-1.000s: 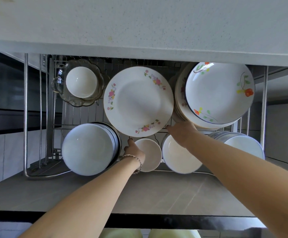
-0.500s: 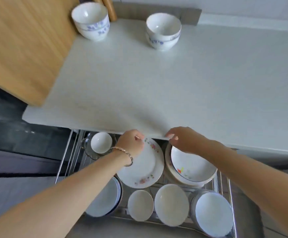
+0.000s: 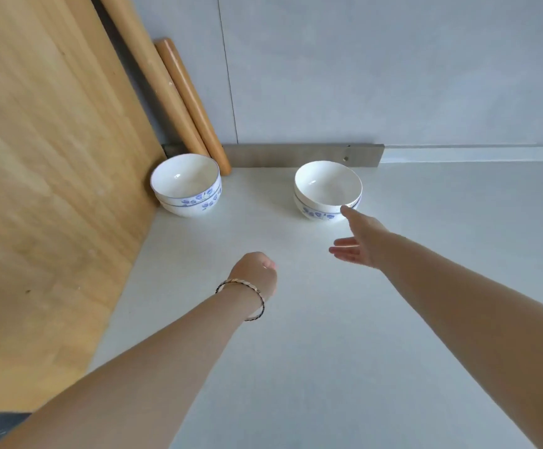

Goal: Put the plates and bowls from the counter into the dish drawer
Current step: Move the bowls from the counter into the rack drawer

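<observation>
On the pale, matte countertop (image 3: pixel 344 335) we see two stacks of glossy white porcelain bowls with blue floral sprigs on their rounded sides, both standing upright near the back wall. The left stack of bowls (image 3: pixel 186 188) — two nested, by the doubled rims — sits right beside a large wooden cutting board (image 3: pixel 46 176) with a straight, streaky grain, which leans at a slant along the left. Two smooth, round wooden rolling pins (image 3: pixel 179 92) lean against the grey wall behind that stack, their lower ends on the counter. The right stack of bowls (image 3: pixel 327 189) stands well apart from the first, in front of a flat brushed-metal strip (image 3: pixel 299 154) that runs along the foot of the wall.

Our right hand (image 3: pixel 359 243) reaches over the counter with its fingers spread wide and empty; the uppermost fingertip lies at the near rim of the right stack, though we cannot tell whether it touches. Our left hand (image 3: pixel 257 273) hovers further back, its fingers curled loosely inward and holding nothing we can see — a thin beaded bracelet (image 3: pixel 242 298) circles the wrist. The dish drawer is out of view.
</observation>
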Demonstrator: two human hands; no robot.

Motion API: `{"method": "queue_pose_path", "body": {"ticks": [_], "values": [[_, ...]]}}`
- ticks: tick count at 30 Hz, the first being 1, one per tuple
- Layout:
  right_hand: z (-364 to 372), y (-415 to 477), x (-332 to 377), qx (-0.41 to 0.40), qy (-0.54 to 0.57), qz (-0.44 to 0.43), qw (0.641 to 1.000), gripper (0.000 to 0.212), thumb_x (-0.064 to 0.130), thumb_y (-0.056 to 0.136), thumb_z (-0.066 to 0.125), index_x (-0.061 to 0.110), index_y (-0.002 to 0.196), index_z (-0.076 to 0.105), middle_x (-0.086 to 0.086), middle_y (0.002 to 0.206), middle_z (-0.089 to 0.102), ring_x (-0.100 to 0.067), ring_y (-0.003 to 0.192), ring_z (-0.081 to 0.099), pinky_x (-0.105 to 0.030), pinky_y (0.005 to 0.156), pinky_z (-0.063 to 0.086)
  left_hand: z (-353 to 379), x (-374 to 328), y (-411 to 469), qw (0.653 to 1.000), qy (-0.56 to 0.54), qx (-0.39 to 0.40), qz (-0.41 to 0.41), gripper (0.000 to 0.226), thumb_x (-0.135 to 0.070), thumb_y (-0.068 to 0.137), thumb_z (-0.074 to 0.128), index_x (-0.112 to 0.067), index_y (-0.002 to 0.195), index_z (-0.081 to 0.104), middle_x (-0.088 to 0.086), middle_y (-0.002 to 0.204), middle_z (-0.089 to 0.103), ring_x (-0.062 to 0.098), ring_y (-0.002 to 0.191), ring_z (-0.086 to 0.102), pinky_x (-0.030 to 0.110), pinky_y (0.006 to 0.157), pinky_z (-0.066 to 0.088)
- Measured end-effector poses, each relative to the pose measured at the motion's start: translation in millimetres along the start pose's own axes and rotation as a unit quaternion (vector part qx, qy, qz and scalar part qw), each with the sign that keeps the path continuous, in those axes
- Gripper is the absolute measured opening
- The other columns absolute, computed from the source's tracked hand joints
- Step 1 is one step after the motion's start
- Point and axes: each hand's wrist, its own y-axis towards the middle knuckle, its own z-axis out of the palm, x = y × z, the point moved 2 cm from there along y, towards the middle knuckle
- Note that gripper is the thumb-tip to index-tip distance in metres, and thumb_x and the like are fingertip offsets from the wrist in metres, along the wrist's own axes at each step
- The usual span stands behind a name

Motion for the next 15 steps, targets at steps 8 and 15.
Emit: {"method": "queue_pose_path", "body": {"ticks": [8,15], "values": [[40,70,13,-0.03,0.147,-0.011,0.989,0.048,0.024,0.097,0.041,0.011,0.141,0.029,-0.016,0.111,0.053,-0.032,0.098,0.06,-0.04,0.08,0.056,4,35,48,1.0,0.001,0.031,0.001,0.028,-0.004,0.087,0.035,-0.022,0.074,0.052,0.009,0.102,0.065,0.025,0.082,0.066,0.025,0.067,0.046],[33,67,-4,-0.058,0.165,-0.048,0.983,0.047,0.009,0.094,0.035,0.01,0.141,0.029,-0.012,0.093,0.051,-0.028,0.061,0.06,-0.043,0.09,0.055,6,36,39,0.999,-0.041,0.034,0.002,0.03,0.002,0.087,0.036,-0.018,0.071,0.052,0.006,0.079,0.061,0.02,0.068,0.061,0.022,0.056,0.044]]}}
